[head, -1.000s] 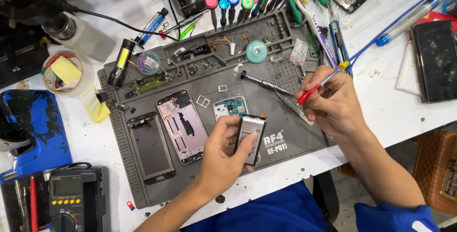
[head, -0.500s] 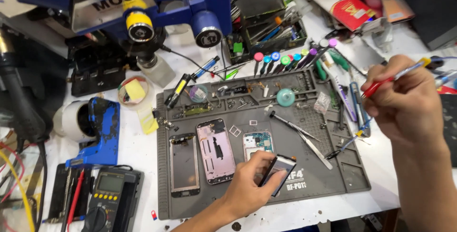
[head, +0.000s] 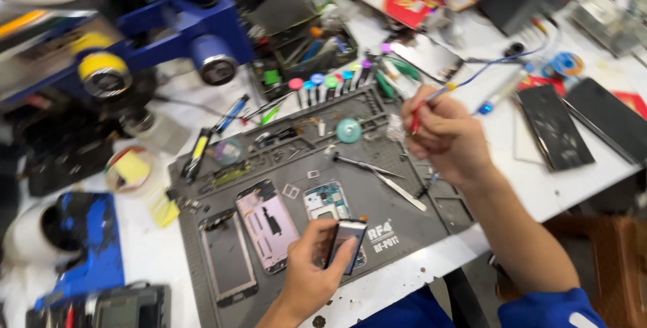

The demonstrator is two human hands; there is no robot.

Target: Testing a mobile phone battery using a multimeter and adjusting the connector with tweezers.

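Left hand [head: 311, 275] fingers pinch a small dark rectangular phone part [head: 345, 244] above the grey repair mat [head: 404, 223]; right hand [head: 446, 136] grips a red-handled tool [head: 431, 96]; 2 opened phones [head: 251, 240] lie unassembled

A white workbench [head: 593, 186] is carrying a grey repair mat [head: 431, 217] under bright, even light. A blue microscope stand [head: 202, 28] is rising at the back, and a brown wooden stool [head: 617, 260] is sitting beside the bench.
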